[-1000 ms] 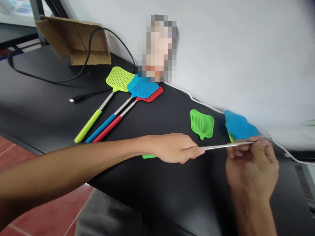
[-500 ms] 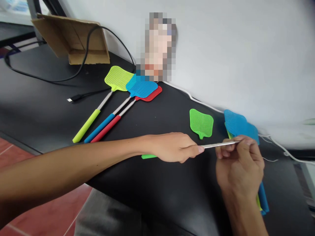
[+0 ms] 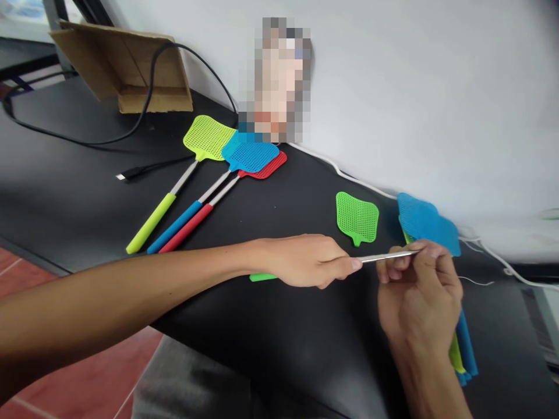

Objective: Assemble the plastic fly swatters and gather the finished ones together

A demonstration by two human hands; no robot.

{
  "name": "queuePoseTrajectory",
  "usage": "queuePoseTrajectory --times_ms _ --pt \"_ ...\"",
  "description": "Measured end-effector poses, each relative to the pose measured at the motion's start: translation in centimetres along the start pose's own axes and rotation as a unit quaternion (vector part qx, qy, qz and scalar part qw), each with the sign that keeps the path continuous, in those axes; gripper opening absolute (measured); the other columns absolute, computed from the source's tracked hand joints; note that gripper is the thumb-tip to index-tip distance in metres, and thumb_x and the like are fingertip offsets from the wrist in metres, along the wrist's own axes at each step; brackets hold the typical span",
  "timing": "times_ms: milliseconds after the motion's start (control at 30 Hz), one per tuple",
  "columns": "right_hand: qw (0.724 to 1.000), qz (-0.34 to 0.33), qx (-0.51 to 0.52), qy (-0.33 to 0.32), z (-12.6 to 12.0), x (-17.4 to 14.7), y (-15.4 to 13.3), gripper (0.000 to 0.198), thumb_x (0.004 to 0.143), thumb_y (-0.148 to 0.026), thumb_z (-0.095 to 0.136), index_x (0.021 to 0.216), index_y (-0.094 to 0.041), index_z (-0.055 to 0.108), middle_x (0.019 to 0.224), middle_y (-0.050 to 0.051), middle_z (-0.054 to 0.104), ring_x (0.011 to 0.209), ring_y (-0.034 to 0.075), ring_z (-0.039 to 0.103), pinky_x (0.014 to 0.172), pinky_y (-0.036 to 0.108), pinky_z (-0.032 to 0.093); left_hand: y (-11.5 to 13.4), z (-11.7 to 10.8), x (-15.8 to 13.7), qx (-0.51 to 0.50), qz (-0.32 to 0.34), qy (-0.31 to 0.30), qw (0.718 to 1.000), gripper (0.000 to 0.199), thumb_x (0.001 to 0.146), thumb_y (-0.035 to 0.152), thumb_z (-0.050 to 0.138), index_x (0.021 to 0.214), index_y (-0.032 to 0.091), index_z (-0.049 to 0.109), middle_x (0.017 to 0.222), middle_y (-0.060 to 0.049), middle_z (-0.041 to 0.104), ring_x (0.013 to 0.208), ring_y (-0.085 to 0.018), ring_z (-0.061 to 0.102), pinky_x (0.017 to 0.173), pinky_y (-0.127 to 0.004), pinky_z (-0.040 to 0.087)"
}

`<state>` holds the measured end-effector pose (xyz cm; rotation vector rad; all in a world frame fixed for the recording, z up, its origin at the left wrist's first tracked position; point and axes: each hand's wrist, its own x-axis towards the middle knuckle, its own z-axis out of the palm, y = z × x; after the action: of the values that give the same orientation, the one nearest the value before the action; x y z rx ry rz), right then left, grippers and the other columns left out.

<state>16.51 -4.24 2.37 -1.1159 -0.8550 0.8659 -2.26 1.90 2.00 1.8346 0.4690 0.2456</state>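
My left hand (image 3: 312, 261) is wrapped around a fly swatter handle (image 3: 263, 277), its green end showing behind the palm. A thin metal rod (image 3: 384, 256) runs from that grip toward the right. At its far end my right hand (image 3: 421, 291) is closed, with thumb and fingers pinching the tip. The tip itself is partly hidden by the fingers. Just beyond the rod, a loose green swatter head (image 3: 357, 218) lies on the table. Blue swatter heads (image 3: 421, 218) lie behind my right hand, and blue and yellow handles (image 3: 467, 343) show past the wrist.
Yellow-green (image 3: 174, 198), blue (image 3: 209, 189) and red (image 3: 196, 218) fly swatters lie on the black table (image 3: 279, 326). Behind them are an open cardboard box (image 3: 155, 102), a black cable (image 3: 148, 110) and a pixelated object (image 3: 279, 81) against the wall. A white cable (image 3: 367, 183) follows the wall.
My right hand has moved slightly left, keeping its pinch on the rod tip. The left hand's grip is the same, and the view has shifted a little.
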Motion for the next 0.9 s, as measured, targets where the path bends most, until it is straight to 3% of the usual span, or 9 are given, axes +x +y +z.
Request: queuePoseTrajectory --times_ms 900 --pt "0.998 0.028 -0.026 -0.056 0.6 -1.5 0.9 0.019 0.100 -0.033 0.064 0.088 -0.018 0.066 0.064 -0.003 0.055 0.058 0.011 0.050 0.054 0.025 0.043 -0.2 0.0 0.1 -0.019 0.006 0.007 1.000 0.051 0.108 0.051 0.030 0.074 0.018 0.050 0.065 0.001 0.060 0.059 -0.011 0.055 0.060 -0.024 0.040"
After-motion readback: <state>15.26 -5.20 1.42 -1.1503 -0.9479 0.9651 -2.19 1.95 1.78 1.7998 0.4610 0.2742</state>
